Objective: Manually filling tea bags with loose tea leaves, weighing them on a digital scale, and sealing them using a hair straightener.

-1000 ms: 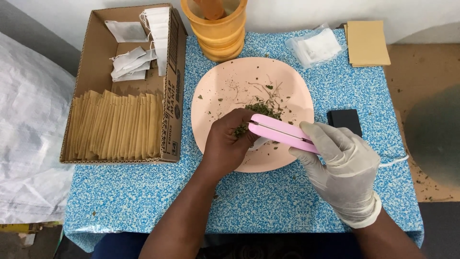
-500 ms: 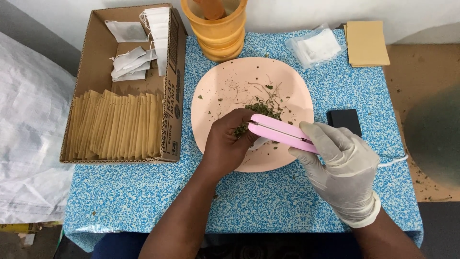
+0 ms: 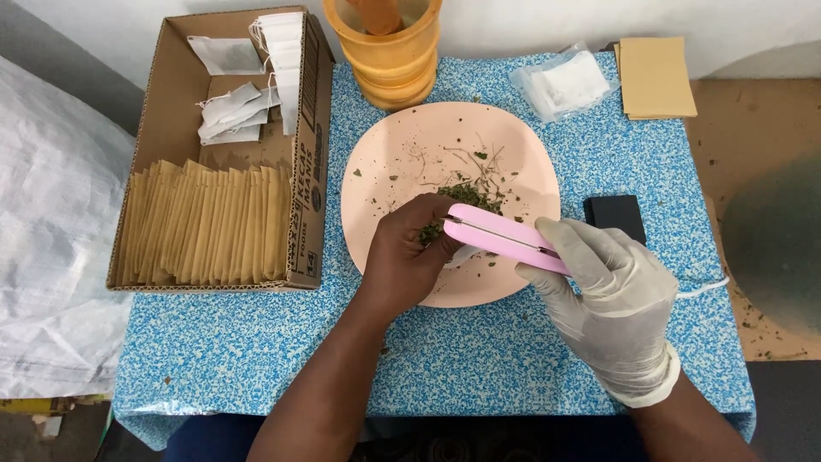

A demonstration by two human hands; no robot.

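Over the pink plate (image 3: 402,154), the bare left hand (image 3: 409,257) has its fingers pinched around a small white bag beside the heap of dried green leaves (image 3: 466,195). The gloved right hand (image 3: 617,299) grips a pink clamp-like tool (image 3: 505,235), its arms nearly closed at the bag's edge. The step in hand looks like filling or closing the bag; the next move likely calls for steady pressure. A cardboard box (image 3: 304,171) of envelopes lies left on the surface.
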